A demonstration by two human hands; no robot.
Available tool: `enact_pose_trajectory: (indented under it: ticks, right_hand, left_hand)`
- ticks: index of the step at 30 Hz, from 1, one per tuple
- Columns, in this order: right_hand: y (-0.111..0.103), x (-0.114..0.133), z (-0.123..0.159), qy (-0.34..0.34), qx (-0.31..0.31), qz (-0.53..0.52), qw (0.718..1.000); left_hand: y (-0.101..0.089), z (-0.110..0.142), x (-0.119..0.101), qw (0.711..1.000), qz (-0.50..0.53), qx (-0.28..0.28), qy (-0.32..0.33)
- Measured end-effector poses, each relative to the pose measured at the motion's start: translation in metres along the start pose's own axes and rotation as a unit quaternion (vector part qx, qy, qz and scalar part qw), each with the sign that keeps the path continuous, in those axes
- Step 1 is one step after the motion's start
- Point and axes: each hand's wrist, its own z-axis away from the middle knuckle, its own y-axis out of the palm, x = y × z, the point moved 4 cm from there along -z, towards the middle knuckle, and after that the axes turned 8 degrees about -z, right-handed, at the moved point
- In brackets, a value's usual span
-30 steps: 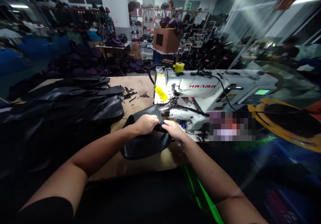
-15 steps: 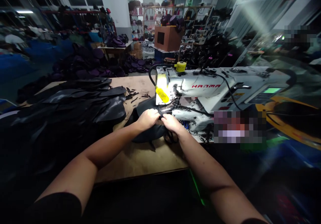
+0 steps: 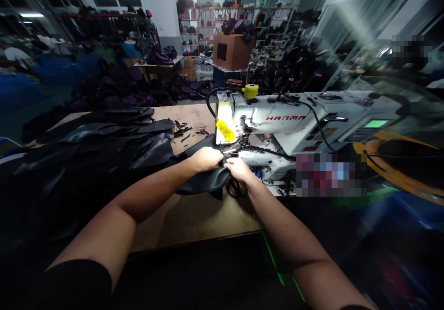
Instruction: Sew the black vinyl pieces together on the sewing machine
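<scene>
A black leather-like piece (image 3: 201, 183) lies bunched on the table under the head of a white sewing machine (image 3: 256, 113). My left hand (image 3: 208, 158) is closed on its upper edge, just left of the needle area, and covers part of it. Close beside it, my right hand (image 3: 238, 168) pinches the same piece at the front of the machine's narrow arm. The fingertips of both hands almost meet. A yellow-covered lamp (image 3: 225, 129) lights the spot. The needle itself is too small to make out.
Stacked black pieces (image 3: 138, 139) cover the table's left side. Dark scraps (image 3: 182, 129) lie behind the work on the wooden tabletop (image 3: 194, 217). A black cord loop (image 3: 236, 189) hangs below my right hand. A yellow ring-shaped frame (image 3: 364, 155) stands at right.
The black piece has turned and shifted between my hands, its lower edge folding differently towards the right. Both hands keep their grip in nearly the same place.
</scene>
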Motion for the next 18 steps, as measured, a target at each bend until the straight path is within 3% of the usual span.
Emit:
enact_pose_trajectory:
  ticks: [4, 8, 14, 18]
  right_hand:
    - [0.004, 0.004, -0.011, -0.031, -0.036, -0.078, 0.996]
    - [0.002, 0.011, -0.016, -0.055, -0.038, -0.062, 0.996]
    - [-0.002, 0.019, -0.007, -0.035, -0.035, 0.068, 0.996]
    - [-0.005, 0.024, 0.000, -0.004, -0.023, 0.069, 0.997]
  left_hand:
    - [0.002, -0.013, -0.011, 0.996, 0.007, 0.010, -0.083]
    - [0.007, -0.010, -0.020, 0.992, 0.012, 0.005, -0.122]
    - [0.009, 0.016, -0.014, 0.989, -0.012, -0.054, -0.140]
    - [0.014, 0.022, -0.001, 0.995, -0.021, -0.074, -0.070]
